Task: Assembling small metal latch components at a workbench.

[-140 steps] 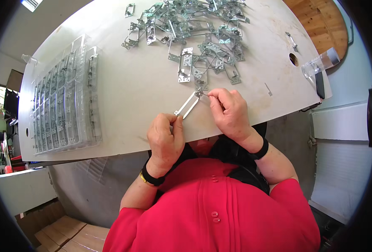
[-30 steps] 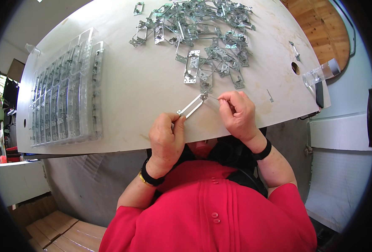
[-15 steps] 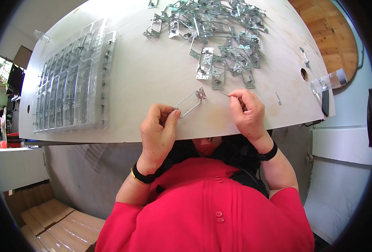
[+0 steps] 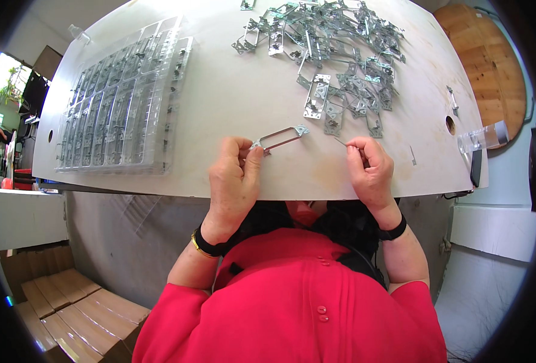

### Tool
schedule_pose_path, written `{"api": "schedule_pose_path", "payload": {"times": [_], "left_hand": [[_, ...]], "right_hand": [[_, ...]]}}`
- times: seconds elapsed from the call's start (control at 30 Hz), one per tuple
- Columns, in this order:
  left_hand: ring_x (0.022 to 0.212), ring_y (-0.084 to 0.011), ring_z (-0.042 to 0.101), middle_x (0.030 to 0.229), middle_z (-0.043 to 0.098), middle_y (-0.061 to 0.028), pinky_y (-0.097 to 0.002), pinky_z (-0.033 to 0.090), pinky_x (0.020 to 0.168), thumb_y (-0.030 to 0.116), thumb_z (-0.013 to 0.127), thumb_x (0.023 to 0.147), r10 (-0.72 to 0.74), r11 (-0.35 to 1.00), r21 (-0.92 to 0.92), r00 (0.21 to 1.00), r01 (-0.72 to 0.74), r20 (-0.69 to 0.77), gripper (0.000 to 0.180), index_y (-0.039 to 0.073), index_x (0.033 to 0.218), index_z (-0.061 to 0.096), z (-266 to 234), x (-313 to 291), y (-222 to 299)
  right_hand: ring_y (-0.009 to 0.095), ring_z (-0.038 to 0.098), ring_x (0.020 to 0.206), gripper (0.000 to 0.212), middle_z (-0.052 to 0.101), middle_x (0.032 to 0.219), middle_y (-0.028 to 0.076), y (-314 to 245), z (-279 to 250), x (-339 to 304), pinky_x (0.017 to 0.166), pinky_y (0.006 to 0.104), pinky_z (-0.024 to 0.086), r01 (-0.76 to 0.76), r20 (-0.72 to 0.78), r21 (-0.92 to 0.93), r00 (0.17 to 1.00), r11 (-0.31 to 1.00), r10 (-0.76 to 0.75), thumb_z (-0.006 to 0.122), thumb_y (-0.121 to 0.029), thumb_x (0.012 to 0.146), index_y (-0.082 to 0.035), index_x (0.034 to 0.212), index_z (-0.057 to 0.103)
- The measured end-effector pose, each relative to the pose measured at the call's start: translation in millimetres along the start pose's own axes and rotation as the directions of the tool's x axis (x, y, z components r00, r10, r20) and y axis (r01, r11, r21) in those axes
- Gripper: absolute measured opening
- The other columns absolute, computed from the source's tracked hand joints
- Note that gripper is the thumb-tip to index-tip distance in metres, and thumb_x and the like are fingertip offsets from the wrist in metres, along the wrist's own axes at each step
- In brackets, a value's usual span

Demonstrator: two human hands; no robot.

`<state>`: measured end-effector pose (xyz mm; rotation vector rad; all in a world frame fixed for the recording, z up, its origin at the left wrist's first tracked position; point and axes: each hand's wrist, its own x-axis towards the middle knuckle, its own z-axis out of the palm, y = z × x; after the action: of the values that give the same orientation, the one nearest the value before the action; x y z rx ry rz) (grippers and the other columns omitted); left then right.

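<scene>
Between thumb and fingers, my left hand (image 4: pixel 236 175) pinches one end of a long metal bracket frame (image 4: pixel 285 143), two thin bars joined by a small plate at the far end. It is held just above the white table (image 4: pixel 207 91). To its right, my right hand (image 4: pixel 370 169) is closed in a pinch on a thin metal rod (image 4: pixel 340 141), whose tip sticks out to the left. The rod's other end is hidden by the fingers. Beyond both hands lies a heap of similar metal brackets (image 4: pixel 352 54).
Stacked clear plastic trays (image 4: pixel 113 112) filled with metal parts stand at the left. On the right lie a small metal pin (image 4: pixel 412 156), another metal piece (image 4: pixel 452 100) and a clear bottle (image 4: pixel 482 138) beside a round hole (image 4: pixel 450 125). Cardboard boxes (image 4: pixel 80 314) sit at lower left.
The bracket frame in my left hand has turned over, so its far plate now faces differently. My right hand keeps its pinch on the rod. The whole view has shifted slightly.
</scene>
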<state>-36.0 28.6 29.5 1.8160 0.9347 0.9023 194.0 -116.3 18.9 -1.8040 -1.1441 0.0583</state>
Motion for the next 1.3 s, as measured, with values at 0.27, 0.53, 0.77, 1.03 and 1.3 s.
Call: {"api": "schedule_pose_path", "payload": {"times": [0.27,0.53,0.77,1.03,1.3], "left_hand": [[0.071,-0.0256,0.065,0.11,0.068,-0.0178,-0.0374,0.053,0.064,0.004,0.077,0.099,0.156,0.954,0.26,0.988,-0.15,-0.005,0.021,-0.001,0.115,0.066,0,2,3],[0.076,-0.0282,0.068,0.1,0.069,-0.0159,-0.0375,0.054,0.068,0.0,0.073,0.1,0.257,0.952,0.172,0.966,-0.253,-0.001,0.007,0.0,0.106,0.068,2,6,-5],[0.077,-0.0082,0.059,0.08,0.065,-0.003,-0.0286,0.048,0.067,0.007,0.068,0.109,-0.001,0.998,-0.055,1.0,0.001,0.011,0.009,-0.002,0.107,0.068,-4,5,-5],[0.083,-0.0308,0.071,0.116,0.067,-0.0187,-0.0384,0.057,0.071,0.002,0.072,0.1,0.129,0.961,0.25,0.991,-0.12,-0.021,0.021,0.0,0.121,0.067,-14,4,2],[0.084,-0.0409,0.07,0.112,0.067,-0.0214,-0.0471,0.058,0.074,0.003,0.075,0.096,0.241,0.911,0.353,0.97,-0.213,-0.039,0.023,0.002,0.118,0.069,-1,0,-8]], "right_hand": [[0.02,0.058,0.066,0.01,0.062,0.073,0.004,0,0,1,0.06,0.0355,0.048,0.026,-0.002,-0.031,1.0,0.999,-0.026,0.072,0.001,0.094,-0.008,0.1,0.072],[0.02,0.057,0.067,0.009,0.062,0.072,0.003,0,1,1,0.061,0.0355,0.047,0.036,-0.003,-0.051,0.999,0.998,-0.037,0.073,-0.001,0.095,-0.008,0.1,0.073],[0.02,0.057,0.067,0.01,0.061,0.072,0.003,0,0,2,0.061,0.0356,0.048,0.038,0.005,-0.048,0.999,0.998,-0.038,0.072,0.0,0.094,-0.008,0.1,0.072],[0.021,0.059,0.069,0.01,0.063,0.076,0.005,0,1,3,0.063,0.0361,0.048,0.059,0.021,-0.052,0.998,0.997,-0.058,0.071,0.001,0.094,-0.007,0.1,0.072],[0.02,0.06,0.069,0.006,0.065,0.082,0.008,3,-3,0,0.063,0.0343,0.048,0.075,0.058,-0.066,0.996,0.995,-0.071,0.071,0.0,0.098,-0.005,0.101,0.073]]}}
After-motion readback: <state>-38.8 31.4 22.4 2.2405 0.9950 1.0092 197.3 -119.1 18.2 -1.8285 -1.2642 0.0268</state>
